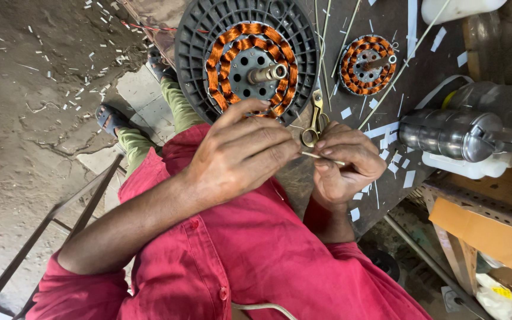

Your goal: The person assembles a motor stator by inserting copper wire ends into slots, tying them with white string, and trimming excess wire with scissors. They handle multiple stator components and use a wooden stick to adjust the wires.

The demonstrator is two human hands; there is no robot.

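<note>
The left hand (238,155) was curled nearly shut, thumb and fingertips pinching one end of a thin pale sleeve-like strip (322,157). The right hand (346,163) was closed round its other end, at about three o'clock from the left. The strip lay between them, just above the edge of the dark metal counter (428,65).

At twelve o'clock stood the large round grey plastic housing with copper-orange wire coils (247,56); small brass-handled scissors (316,118) lay just beside the right hand.

The pinch looked light, so the strip could probably slip and vanish among the white paper scraps (395,166). A stray elbow might nudge the housing, which overhung the counter edge. The scissor points sat near the knuckles, and a quick reach could scratch the coils' enamel.
</note>
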